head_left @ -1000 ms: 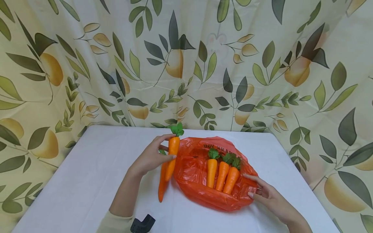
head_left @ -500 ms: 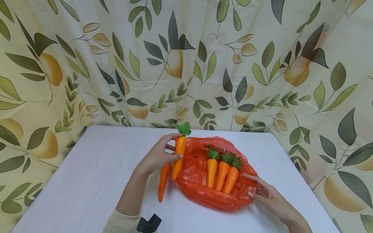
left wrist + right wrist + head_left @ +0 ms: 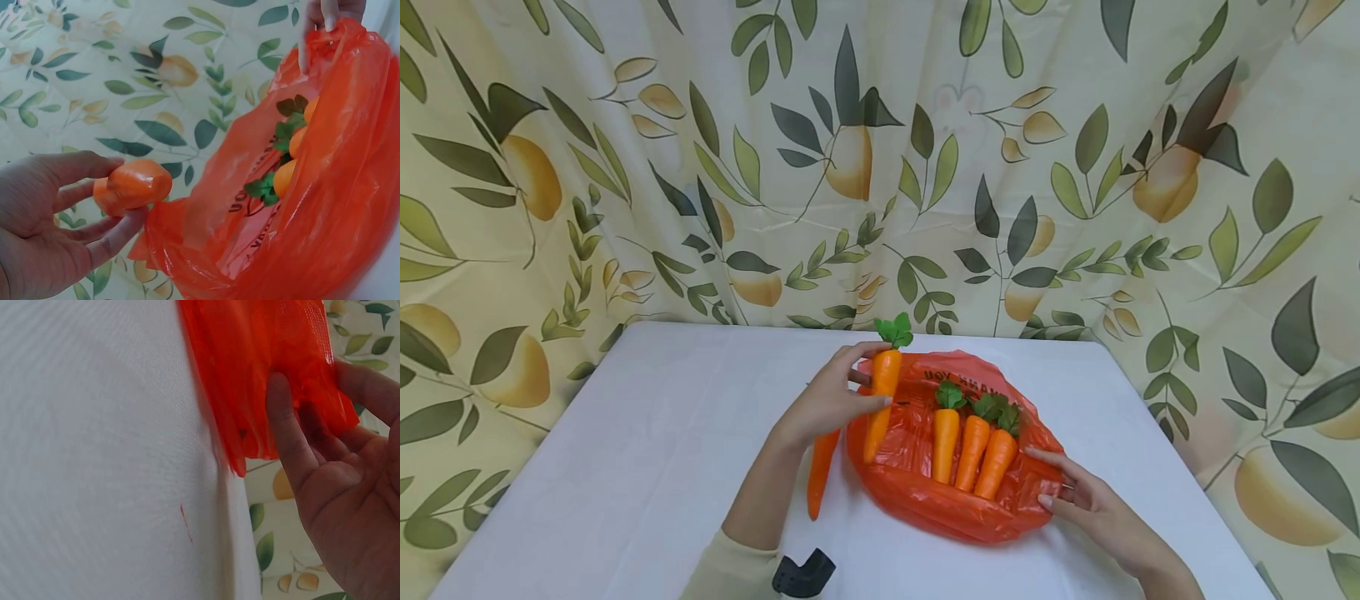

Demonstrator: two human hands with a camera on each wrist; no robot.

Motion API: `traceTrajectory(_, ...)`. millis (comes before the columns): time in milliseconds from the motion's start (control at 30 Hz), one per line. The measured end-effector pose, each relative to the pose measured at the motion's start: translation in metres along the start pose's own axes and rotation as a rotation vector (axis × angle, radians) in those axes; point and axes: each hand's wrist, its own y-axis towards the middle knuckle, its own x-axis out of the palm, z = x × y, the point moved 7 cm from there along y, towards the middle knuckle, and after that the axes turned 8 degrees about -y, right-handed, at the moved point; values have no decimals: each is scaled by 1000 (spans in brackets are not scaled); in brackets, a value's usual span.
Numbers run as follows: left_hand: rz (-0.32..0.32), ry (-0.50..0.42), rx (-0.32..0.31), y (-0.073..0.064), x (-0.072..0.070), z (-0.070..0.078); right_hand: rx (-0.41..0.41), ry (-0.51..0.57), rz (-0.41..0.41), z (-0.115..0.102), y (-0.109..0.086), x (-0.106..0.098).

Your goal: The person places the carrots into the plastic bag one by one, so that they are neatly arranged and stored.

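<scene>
My left hand (image 3: 830,395) pinches an orange carrot (image 3: 883,379) with a green leafy top, between thumb and fingers. The carrot hangs tip down over the left side of a red plastic bag (image 3: 910,502). Inside the bag's open mouth lie three more carrots (image 3: 946,442) side by side, leaves toward the back. My right hand (image 3: 1097,510) grips the bag's right edge, thumb in front and fingers behind, as the right wrist view shows the thumb (image 3: 284,419) on the red plastic. Another carrot (image 3: 822,475) lies on the table left of the bag, its upper part hidden behind my left hand.
A white-covered table (image 3: 647,467) carries everything. Behind it hangs a curtain (image 3: 820,233) printed with leaves and fruit. A black band (image 3: 805,573) sits at my left wrist, by the sleeve (image 3: 733,571).
My left hand has moved right with the carrot, from beside the bag to over its left part. The right hand and the bag have stayed in place.
</scene>
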Motion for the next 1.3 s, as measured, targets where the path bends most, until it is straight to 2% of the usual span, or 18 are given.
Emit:
traceTrajectory(133, 4, 15, 6, 3, 7, 2, 12, 4, 3, 1, 0, -1)
traceTrajectory(400, -28, 6, 4, 8, 22, 7, 18, -12, 15, -2, -1, -1)
traceTrajectory(633, -24, -2, 64, 15, 34, 6, -2, -56, 28, -5, 0, 1)
traceTrajectory(967, -38, 28, 93, 16, 56, 7, 29, -64, 52, -2, -2, 0)
traceTrajectory(1133, -50, 22, 76, 18, 69, 2, 59, -74, 59, 1, -1, -2)
traceTrajectory(1300, -55, -3, 57, 22, 77, -8, 32, -55, 40, -1, -1, 0)
